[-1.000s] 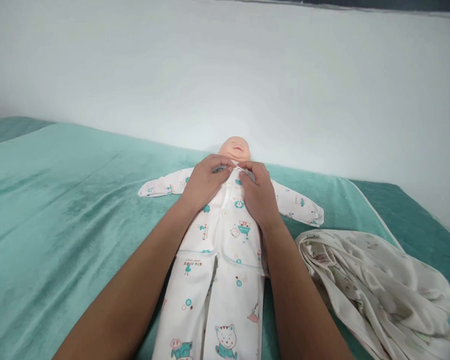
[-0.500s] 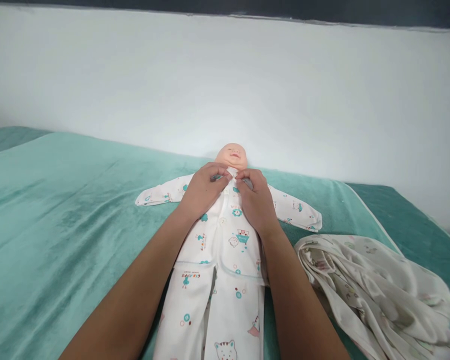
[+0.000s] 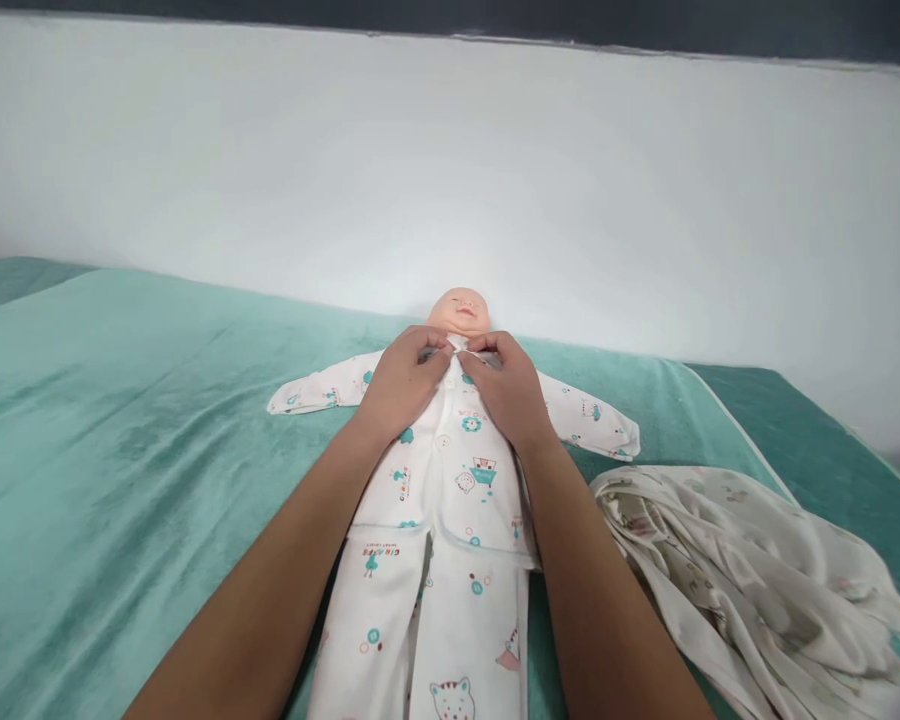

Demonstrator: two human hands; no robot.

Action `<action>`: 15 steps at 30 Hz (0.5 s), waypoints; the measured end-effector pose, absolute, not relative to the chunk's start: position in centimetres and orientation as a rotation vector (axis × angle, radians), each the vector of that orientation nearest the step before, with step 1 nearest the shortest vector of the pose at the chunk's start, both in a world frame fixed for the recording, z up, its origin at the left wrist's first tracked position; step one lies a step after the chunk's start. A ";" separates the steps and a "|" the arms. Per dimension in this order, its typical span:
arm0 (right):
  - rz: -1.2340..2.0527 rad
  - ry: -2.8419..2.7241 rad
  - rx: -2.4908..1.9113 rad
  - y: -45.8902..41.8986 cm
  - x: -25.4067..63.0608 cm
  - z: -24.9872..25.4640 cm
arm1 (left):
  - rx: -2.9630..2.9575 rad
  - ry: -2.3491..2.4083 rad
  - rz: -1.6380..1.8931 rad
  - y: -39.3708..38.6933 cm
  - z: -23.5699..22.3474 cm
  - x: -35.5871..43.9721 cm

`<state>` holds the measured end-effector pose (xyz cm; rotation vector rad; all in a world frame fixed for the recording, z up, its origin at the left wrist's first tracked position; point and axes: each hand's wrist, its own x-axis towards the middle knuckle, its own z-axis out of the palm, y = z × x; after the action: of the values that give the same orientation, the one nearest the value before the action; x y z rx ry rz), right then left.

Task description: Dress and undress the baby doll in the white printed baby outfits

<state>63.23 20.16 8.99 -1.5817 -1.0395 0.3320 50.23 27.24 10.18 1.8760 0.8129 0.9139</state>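
A baby doll point(image 3: 461, 310) lies on its back, dressed in a white printed baby jacket point(image 3: 457, 470) and matching trousers point(image 3: 465, 630). Both sleeves are spread out to the sides. At the neck of the jacket, my left hand point(image 3: 409, 375) pinches one side of the front between thumb and fingers. Facing it, my right hand point(image 3: 506, 385) has its thumb and fingers closed on the other side of the collar. The fingertips of the two hands nearly meet just under the doll's chin. Buttons run down the front below them; the exact spot being pinched is partly hidden by my fingers.
A crumpled pale printed cloth point(image 3: 765, 590) lies to the right, beside my right forearm. Under everything spreads a green plush blanket point(image 3: 142, 450), over a darker green layer point(image 3: 810, 430). A white wall point(image 3: 450, 160) rises behind the doll's head.
My right thumb and fingers have shifted slightly left, nearer my left fingertips at the collar. The view has moved a little; the doll and the cloth lie as before.
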 end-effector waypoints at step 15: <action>0.258 -1.151 -1.723 20.2 63.6 9.8 | 1.860 0.809 0.912 27.4 10.1 50.2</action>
<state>63.62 20.17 9.79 -1.7227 -1.1514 0.2580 50.18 27.37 10.08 1.8598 0.8090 0.9124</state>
